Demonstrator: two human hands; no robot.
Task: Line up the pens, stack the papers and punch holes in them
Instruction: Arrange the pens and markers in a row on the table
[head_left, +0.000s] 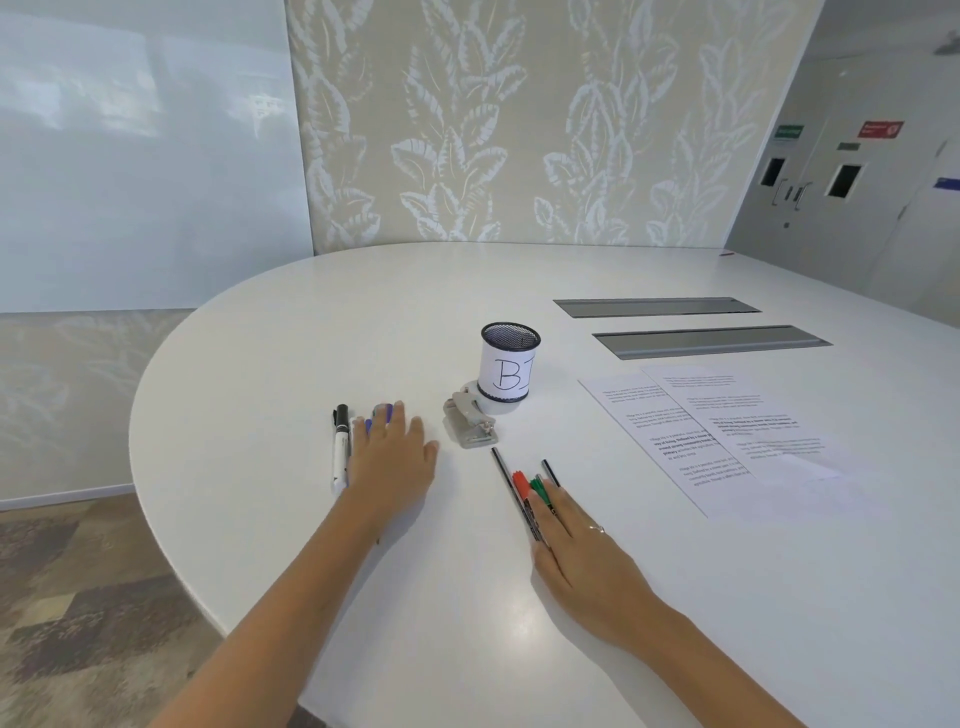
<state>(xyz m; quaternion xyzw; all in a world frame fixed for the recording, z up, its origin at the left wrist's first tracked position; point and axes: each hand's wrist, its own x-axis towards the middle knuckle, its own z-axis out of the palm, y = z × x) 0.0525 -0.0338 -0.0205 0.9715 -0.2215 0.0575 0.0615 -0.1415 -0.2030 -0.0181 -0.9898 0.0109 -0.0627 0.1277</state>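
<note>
Currently, pen alignment: your left hand (390, 457) and right hand (582, 545) lie flat, unclenched, on the pens (524, 493); next, square their ends.

The worktop (291, 332) lies bare along its far left sweep and across the near middle, between the two forearms. At centre, the hole punch (469, 422) and the mesh pen cup (509, 362) just behind it block the lane between the left hand (390, 453) and the sheets of paper (727, 431) on the right. Pens (524, 493) lie under the right hand (587, 551); a black marker (340, 447) lies left of the left hand. Two recessed cable trays (711, 340) sit far right.
</note>
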